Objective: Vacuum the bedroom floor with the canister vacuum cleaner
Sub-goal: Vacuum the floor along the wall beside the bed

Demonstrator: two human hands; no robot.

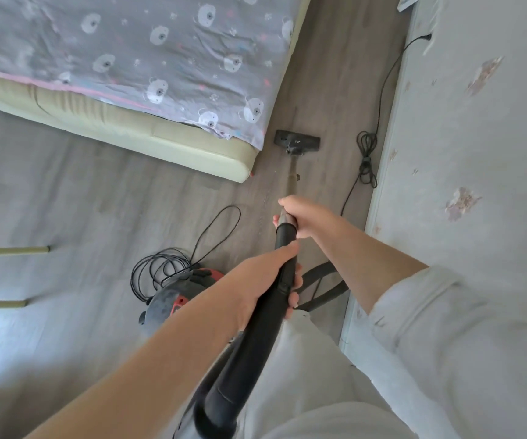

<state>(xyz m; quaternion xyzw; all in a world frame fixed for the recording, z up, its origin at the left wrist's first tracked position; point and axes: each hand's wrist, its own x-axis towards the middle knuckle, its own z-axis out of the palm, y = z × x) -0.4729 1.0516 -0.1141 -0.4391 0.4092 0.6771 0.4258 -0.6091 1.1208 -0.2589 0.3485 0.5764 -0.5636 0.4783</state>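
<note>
The black floor nozzle lies flat on the grey wood floor, just right of the bed's corner. A metal wand runs from it back toward me and joins a black handle tube. My right hand grips the wand where metal meets black plastic. Lower down, my left hand is wrapped around the black handle. The red and black canister sits on the floor to the left, partly hidden behind my left forearm.
A bed with a grey bear-print sheet fills the upper left. The wall bounds the right side. A black power cord runs along the wall in a bundle; more cord coils beside the canister. Two furniture legs lie at left.
</note>
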